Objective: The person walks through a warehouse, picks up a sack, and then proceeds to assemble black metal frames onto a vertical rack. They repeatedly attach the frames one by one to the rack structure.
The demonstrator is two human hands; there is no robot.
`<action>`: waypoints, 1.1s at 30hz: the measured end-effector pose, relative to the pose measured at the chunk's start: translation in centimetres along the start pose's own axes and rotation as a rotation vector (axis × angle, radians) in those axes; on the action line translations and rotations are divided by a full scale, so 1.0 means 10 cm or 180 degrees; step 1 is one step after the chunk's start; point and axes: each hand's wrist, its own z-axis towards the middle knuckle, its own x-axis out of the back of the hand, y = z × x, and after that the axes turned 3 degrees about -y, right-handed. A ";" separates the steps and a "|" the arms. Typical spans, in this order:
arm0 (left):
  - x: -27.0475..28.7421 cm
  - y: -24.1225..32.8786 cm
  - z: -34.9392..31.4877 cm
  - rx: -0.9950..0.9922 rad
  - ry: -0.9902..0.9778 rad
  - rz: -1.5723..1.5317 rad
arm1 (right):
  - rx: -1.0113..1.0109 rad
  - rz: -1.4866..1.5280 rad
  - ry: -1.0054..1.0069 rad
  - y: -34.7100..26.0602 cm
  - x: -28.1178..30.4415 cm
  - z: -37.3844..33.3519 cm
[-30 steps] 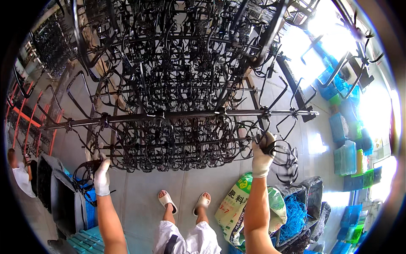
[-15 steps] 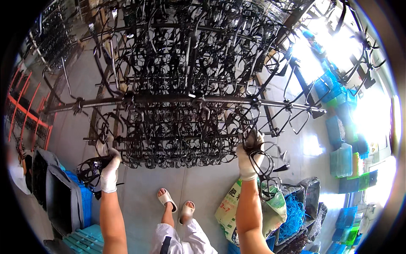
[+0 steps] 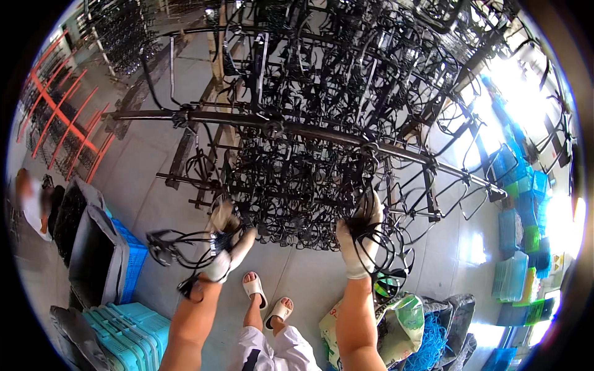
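A tall rack [image 3: 322, 131] with dark crossbars and hooks fills the space before me. Many thin, glossy black looped frames hang densely from it. My left hand [image 3: 226, 247], in a white glove, is closed around a bunch of black looped frames [image 3: 176, 247] sticking out to its left. It is at the rack's lower left edge. My right hand [image 3: 361, 238], also gloved, reaches up to the lower right side of the rack. Its fingers are closed on more black looped frames [image 3: 391, 250], which dangle beside the wrist. Some fingertips are hidden by the frames.
Grey-lined blue crates [image 3: 127, 253] and turquoise crates [image 3: 133, 334] stand at left. A printed sack [image 3: 402, 328] and a bin of blue strips [image 3: 433, 340] are at lower right. Colored baskets [image 3: 512, 275] line the right side. A red rack [image 3: 62, 114] and another person [image 3: 31, 204] are far left.
My left hand has moved right and inward with its black frames. The right hand stays at the rack's lower right, its frames shifted. The whole view has turned a little.
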 end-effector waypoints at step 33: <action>-0.82 0.12 -2.20 0.1098 -0.1364 -0.0588 | -0.2407 0.1701 -0.1135 -0.43 0.91 -2.63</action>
